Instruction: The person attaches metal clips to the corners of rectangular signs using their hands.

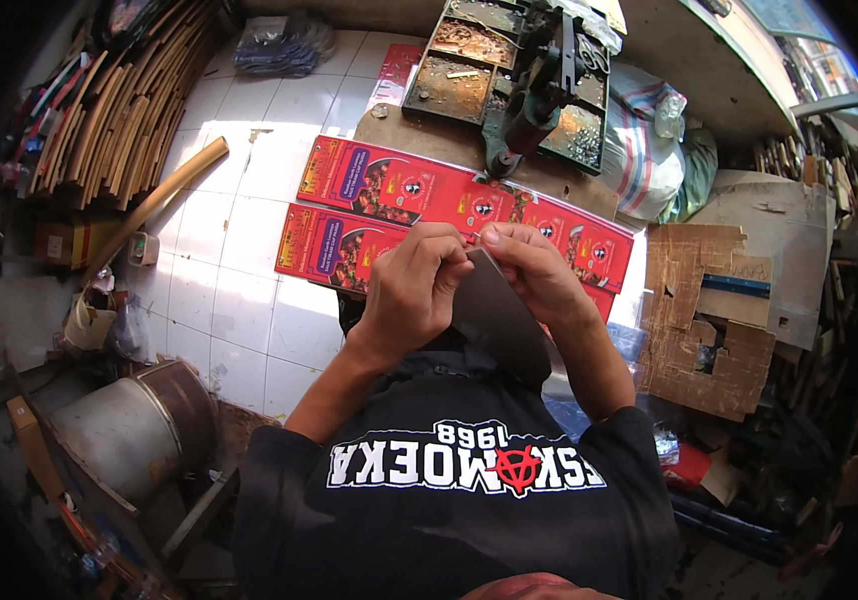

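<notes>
Between both hands, above the red printed sheets [389,190], sat a grey metal blade [494,315]; left hand [411,290] and right hand [534,270] pinched its top corner (fingertips closed tight). One slip could cut a finger, I judged.

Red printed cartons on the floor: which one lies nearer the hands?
The lower red carton, whose right end runs under the left hand; the upper, longer carton lies beyond it toward the metal trays.

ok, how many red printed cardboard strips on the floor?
2 clearly. The far strip runs from left to right beyond the hands. The near strip lies beside it, its right end hidden behind the left hand and right hand. More may be hidden.
</notes>
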